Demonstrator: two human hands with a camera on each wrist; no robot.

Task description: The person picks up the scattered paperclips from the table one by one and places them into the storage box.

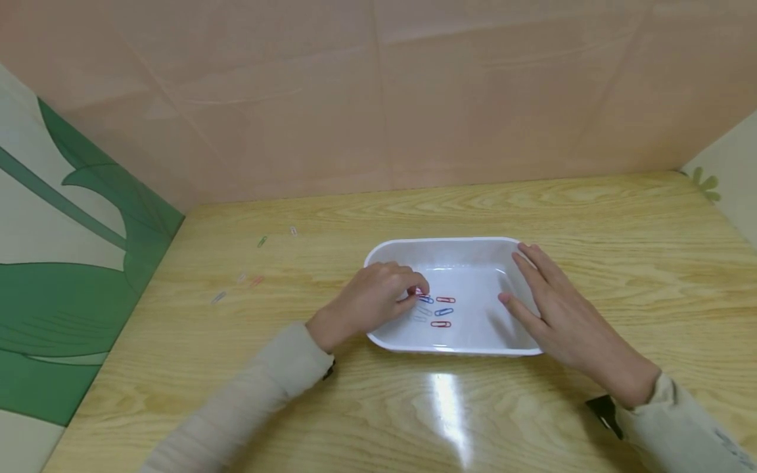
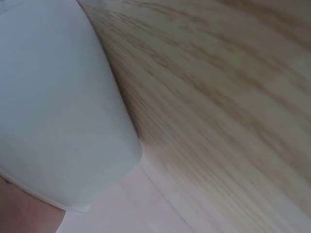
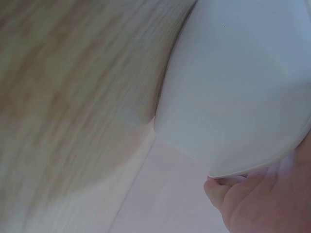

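Fingers of left hand curled inside white tray, thumb and index apparently pinching reddish clip just beside blue clip. Right hand: fingers fairly straight, slightly spread, at tray's right side. Other paper clips on tray floor near left fingers; green clip and several more on surface, well left of tray. Step in hand, judging by pose: setting reddish clip within tray. Next move calls for gentle release, neighbours undisturbed.
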